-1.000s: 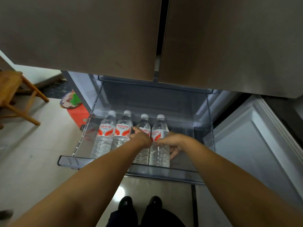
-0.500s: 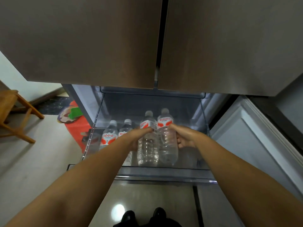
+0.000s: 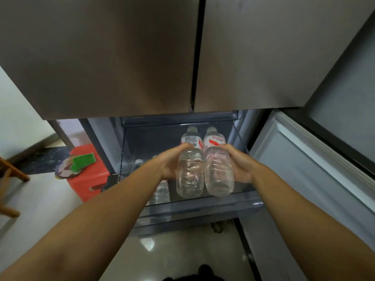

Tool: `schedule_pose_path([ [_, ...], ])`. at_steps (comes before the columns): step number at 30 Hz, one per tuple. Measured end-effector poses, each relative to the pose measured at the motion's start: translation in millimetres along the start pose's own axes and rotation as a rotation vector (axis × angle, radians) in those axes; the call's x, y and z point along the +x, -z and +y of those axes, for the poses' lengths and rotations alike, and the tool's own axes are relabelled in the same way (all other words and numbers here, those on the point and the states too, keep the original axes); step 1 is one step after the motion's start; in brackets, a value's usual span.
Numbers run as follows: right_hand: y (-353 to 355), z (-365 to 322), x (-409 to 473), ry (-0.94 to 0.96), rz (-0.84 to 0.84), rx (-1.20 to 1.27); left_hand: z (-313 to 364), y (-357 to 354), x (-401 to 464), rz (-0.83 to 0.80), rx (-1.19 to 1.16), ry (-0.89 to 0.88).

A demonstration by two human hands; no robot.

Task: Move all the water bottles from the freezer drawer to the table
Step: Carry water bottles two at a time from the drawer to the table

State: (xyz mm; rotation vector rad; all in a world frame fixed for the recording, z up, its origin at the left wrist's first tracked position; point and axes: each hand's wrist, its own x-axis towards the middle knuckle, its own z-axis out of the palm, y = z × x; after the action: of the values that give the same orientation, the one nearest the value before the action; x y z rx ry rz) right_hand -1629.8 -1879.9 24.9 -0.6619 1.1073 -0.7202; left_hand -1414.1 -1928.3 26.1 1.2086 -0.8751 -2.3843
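Two clear water bottles with red and white labels are held side by side above the open freezer drawer [image 3: 194, 205]. My left hand [image 3: 169, 166] grips the left bottle [image 3: 189, 175] around its body. My right hand [image 3: 238, 165] grips the right bottle [image 3: 218, 173] the same way. Both bottles are tilted with their caps pointing away from me. Two more bottles remain in the drawer, mostly hidden behind my left forearm: one shows its cap [image 3: 139, 162], the other its lower body [image 3: 162, 192].
The closed fridge doors [image 3: 142, 57] hang above the drawer. An open lower door panel [image 3: 304, 169] stands at the right. A red stool [image 3: 89, 175] with a green item sits left of the drawer, and a wooden chair [image 3: 8, 179] at the far left.
Both hands have lifted their bottles up out of the drawer and toward me. The camera view has tilted upward, showing more of the fridge doors.
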Motion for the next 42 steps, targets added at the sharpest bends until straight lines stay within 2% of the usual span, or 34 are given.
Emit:
schedule_pose_path([
  [3,-13.1,5.4,-16.0,0.074,0.036,-0.009,-3.3,-10.7,-9.3,-0.034,0.05,-0.039],
  [6,-22.4,11.2,-32.5,0.183,0.088,-0.094,-8.2,-20.4,-18.9,-0.074,0.099,-0.148],
  [10,-31.6,26.2,-55.6,0.34,0.299,-0.152,-16.5,-36.7,-23.5,-0.071,0.233,-0.312],
  [14,-32.2,53.4,-85.1,0.476,0.508,-0.112,-32.5,-59.7,-20.3,-0.037,0.39,-0.37],
  [18,-25.4,81.3,-119.4,0.532,0.609,-0.018,-57.0,-85.6,-15.7,-0.077,0.455,-0.426],
  [26,-18.2,163.7,-203.1,0.513,0.948,-0.028,-125.3,-134.1,-26.5,-0.254,0.809,-0.469],
  [34,-46.2,292.1,-305.4,0.396,1.194,0.088,-247.6,-164.9,-48.4,-0.37,0.92,-0.404],
  [42,-91.0,409.8,-422.1,0.349,1.538,0.279,-373.8,-248.2,-94.0,-0.689,1.099,-0.297],
])
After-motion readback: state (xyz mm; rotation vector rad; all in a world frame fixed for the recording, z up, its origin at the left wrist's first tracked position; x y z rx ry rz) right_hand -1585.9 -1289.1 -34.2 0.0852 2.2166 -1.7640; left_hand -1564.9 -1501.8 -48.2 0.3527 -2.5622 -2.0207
